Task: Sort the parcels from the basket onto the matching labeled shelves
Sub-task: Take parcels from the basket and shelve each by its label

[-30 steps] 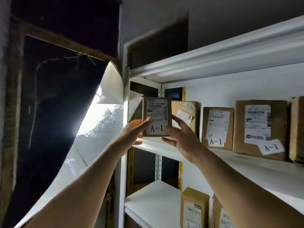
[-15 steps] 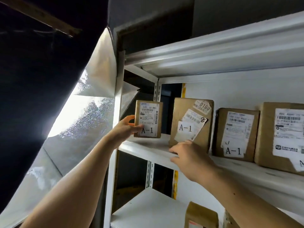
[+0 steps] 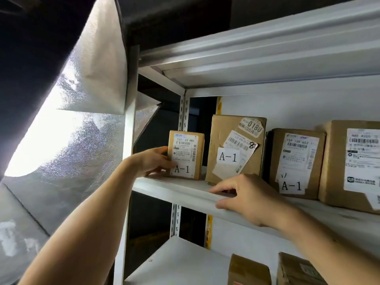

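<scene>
Left hand (image 3: 151, 161) gripping small cardboard parcel (image 3: 186, 154); right hand (image 3: 249, 199) loosely open on smooth shelf (image 3: 176, 187).

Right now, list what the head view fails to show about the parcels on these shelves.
- Far-right parcel: cut off by the right edge; its shelf code is not readable.
- Two lower-shelf parcels: cut off by the bottom edge, codes out of frame.
- Small A-1 parcel: the left hand covers its lower left corner.
- Second A-1 parcel: the right hand hides its bottom right corner.
- Basket: not in view.
</scene>
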